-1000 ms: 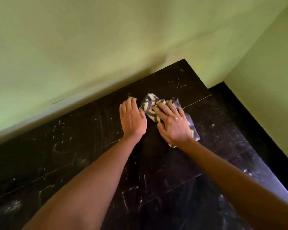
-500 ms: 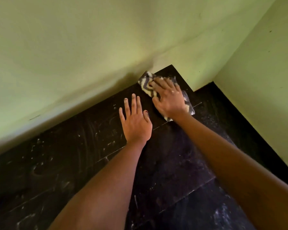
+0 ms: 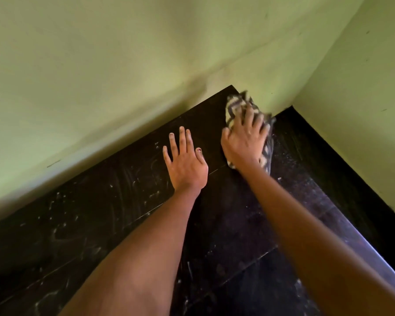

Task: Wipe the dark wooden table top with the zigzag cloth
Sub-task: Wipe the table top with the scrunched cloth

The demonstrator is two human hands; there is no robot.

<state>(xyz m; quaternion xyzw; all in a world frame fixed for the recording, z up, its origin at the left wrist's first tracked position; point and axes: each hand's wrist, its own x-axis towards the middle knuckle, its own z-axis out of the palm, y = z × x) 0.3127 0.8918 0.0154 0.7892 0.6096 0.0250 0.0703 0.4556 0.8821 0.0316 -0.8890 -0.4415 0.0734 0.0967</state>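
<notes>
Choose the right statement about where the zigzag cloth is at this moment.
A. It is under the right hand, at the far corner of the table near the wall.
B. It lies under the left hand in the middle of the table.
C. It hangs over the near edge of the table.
A: the right hand presses the zigzag cloth at the far corner of the table top, while the left hand lies flat on bare wood.

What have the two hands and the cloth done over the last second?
The right hand pushed the zigzag cloth away from the person, from beside the left hand up to the table's far corner by the green wall. The left hand stayed flat on the dark table top, fingers spreading slightly. White smears remain.
</notes>
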